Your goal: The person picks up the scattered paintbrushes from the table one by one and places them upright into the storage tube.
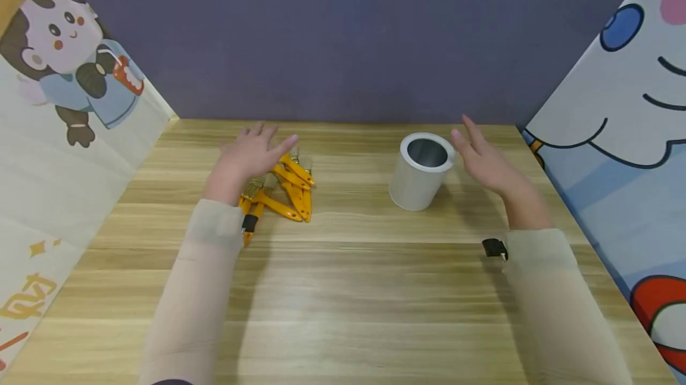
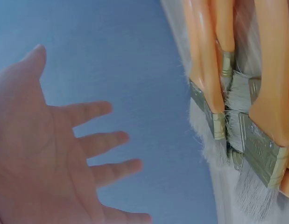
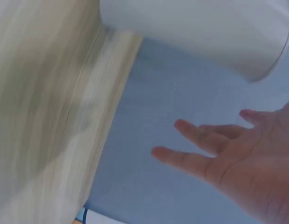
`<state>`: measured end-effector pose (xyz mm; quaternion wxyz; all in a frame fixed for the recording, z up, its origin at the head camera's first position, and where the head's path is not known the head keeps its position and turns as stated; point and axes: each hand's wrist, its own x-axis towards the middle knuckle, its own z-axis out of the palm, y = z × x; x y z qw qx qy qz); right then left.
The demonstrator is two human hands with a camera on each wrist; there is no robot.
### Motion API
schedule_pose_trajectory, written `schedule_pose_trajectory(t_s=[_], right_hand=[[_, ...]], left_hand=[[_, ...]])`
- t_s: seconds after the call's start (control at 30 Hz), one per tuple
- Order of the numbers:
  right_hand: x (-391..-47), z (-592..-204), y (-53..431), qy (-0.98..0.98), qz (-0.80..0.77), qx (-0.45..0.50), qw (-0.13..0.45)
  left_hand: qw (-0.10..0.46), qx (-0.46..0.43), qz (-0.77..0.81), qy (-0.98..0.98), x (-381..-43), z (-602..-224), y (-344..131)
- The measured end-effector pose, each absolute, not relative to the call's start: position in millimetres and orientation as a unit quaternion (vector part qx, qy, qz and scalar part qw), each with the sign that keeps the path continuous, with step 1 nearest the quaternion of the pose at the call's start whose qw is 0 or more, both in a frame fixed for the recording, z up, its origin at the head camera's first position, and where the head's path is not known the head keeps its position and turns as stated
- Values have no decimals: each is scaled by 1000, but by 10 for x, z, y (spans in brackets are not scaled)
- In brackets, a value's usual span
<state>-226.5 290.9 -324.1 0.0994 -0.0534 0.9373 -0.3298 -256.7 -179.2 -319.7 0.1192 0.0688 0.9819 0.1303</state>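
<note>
Several paintbrushes with orange handles (image 1: 283,206) lie in a loose pile on the left half of the table. Over the pile is my left hand (image 1: 248,156), fingers spread, holding nothing; it covers part of the brushes in the head view. Pale bristles and metal ferrules (image 2: 263,149) show beside that hand in the left wrist view. A white cylindrical container (image 1: 415,180) with an open top and dark inside stands upright right of centre. Just to its right is my right hand (image 1: 488,162), empty, its fingers extended and thumb near the rim.
The wood-grain table (image 1: 343,301) ends at a dark blue-grey wall (image 1: 343,40). Printed cartoon panels flank it, one on the left (image 1: 96,153) and one on the right (image 1: 605,111). A small black strap piece (image 1: 494,248) sticks out by the right cuff.
</note>
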Motion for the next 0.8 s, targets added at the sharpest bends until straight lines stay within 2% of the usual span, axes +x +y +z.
schedule_pose_trajectory(t_s=[0.2, 0.5, 0.8], right_hand=[[-2171, -3310, 2690, 933, -334, -68, 118], [-2159, -3438, 2624, 943, -317, -68, 70], [-2160, -3457, 2618, 945, -315, -57, 64]], left_hand=[[116, 72, 141, 981, -2454, -3163, -1787], [95, 84, 141, 982, -2287, -3136, -1778], [131, 105, 119, 979, -2244, -3312, -1782]])
